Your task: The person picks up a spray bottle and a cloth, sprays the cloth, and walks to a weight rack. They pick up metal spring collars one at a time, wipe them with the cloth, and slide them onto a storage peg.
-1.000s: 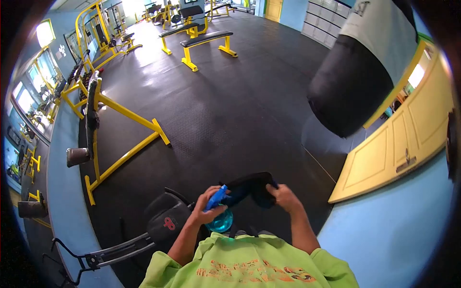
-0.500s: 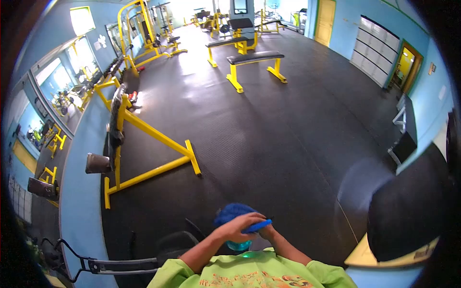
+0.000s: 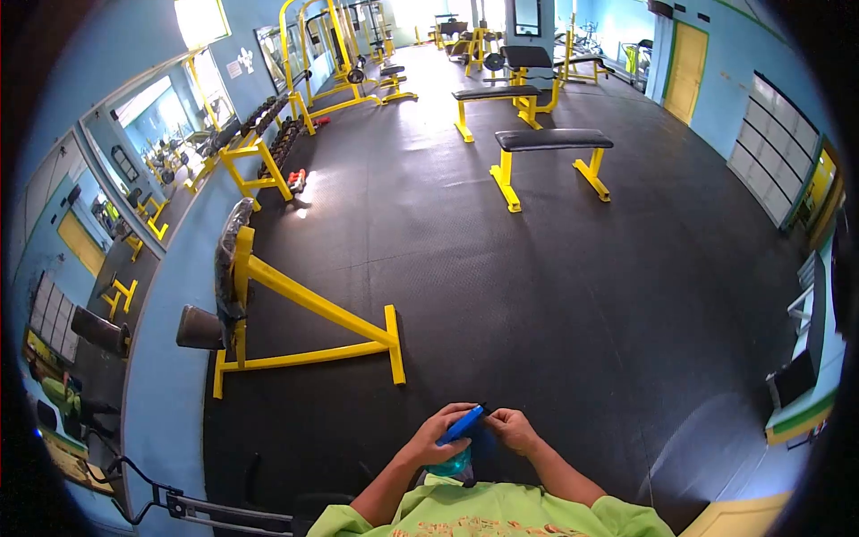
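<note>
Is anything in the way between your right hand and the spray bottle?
Nothing visible up top: the right hand is right by the blue nozzle. Lower down, something dark blue, too unclear to name, is between that hand and the bottle.

Blue walls [image 3: 165,295], black rubber floor [image 3: 519,295] — yellow-framed benches [image 3: 554,140], wall mirrors [image 3: 148,134], bright window [image 3: 202,21], yellow door [image 3: 686,73]

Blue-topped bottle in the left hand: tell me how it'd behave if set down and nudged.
The bottle looks like see-through plastic, so probably fairly stiff. Its teal body seems rounded, so it might roll on its side. The long blue top could make it tip-prone; the left hand partly covers it, so I can't judge its weight.
</note>
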`<action>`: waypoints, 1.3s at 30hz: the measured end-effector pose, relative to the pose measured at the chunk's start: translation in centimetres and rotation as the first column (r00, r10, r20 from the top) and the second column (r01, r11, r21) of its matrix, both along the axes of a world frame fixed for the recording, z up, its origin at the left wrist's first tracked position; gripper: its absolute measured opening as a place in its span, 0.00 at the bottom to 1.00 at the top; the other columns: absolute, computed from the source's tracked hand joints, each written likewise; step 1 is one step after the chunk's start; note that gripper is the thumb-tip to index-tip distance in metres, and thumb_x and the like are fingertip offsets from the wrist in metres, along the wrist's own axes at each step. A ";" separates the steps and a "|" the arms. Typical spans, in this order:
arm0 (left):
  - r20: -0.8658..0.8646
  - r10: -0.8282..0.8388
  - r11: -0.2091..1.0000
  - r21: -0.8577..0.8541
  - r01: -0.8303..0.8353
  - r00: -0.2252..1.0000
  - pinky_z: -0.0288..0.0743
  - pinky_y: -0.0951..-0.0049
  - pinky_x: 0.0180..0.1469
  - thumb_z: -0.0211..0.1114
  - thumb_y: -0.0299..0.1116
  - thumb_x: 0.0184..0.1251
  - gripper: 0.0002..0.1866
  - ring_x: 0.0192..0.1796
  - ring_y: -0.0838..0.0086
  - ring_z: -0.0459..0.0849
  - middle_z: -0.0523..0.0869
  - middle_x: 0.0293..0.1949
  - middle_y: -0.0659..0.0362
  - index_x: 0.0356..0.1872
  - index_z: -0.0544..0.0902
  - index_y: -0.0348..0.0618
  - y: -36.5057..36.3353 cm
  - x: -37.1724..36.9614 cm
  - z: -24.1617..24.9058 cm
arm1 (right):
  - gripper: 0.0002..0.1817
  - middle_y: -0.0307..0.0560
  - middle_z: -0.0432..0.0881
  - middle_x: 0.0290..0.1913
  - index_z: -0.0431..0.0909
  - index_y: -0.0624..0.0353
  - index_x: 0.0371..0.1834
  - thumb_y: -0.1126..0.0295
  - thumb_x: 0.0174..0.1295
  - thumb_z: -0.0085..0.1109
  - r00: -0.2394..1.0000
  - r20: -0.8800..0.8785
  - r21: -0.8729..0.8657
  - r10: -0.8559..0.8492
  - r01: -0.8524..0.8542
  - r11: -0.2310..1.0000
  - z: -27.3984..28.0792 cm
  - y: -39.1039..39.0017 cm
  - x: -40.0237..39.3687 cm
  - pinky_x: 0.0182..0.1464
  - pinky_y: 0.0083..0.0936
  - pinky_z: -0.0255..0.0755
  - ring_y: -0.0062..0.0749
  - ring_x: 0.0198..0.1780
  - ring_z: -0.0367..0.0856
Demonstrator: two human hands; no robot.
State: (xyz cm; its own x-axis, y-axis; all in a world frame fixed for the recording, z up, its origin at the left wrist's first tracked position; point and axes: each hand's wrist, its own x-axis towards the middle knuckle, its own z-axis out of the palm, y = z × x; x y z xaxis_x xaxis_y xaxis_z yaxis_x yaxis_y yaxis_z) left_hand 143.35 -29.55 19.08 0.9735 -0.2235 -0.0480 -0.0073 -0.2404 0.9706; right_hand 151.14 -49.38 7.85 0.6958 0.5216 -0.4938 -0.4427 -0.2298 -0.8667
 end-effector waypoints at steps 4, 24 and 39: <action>0.042 -0.077 0.997 -0.011 0.077 0.996 0.64 0.62 0.64 0.65 0.31 0.54 0.27 0.62 0.62 0.71 0.70 0.61 0.55 0.59 0.75 0.45 3.7 8.9 -2.1 | 0.09 0.35 0.75 0.30 0.78 0.60 0.39 0.65 0.62 0.60 0.985 0.138 0.149 -0.100 0.079 0.986 1.4 2.9 7.7 0.35 0.17 0.68 0.16 0.32 0.71; 0.105 -0.262 0.964 0.075 0.255 0.959 0.65 0.60 0.63 0.63 0.32 0.56 0.26 0.60 0.59 0.73 0.72 0.62 0.56 0.60 0.74 0.49 23.5 51.2 3.4 | 0.27 0.48 0.77 0.48 0.63 0.61 0.63 0.71 0.60 0.53 0.935 -0.354 0.390 0.024 0.124 0.913 0.0 22.4 48.8 0.47 0.26 0.74 0.30 0.45 0.77; 0.149 -0.160 0.987 0.005 0.161 0.976 0.57 0.56 0.68 0.62 0.26 0.55 0.31 0.67 0.60 0.65 0.65 0.68 0.56 0.64 0.69 0.53 39.7 76.3 2.9 | 0.17 0.38 0.81 0.39 0.75 0.54 0.52 0.58 0.68 0.43 0.877 -0.458 0.688 0.148 0.244 0.683 -4.1 49.8 85.5 0.44 0.27 0.77 0.30 0.39 0.80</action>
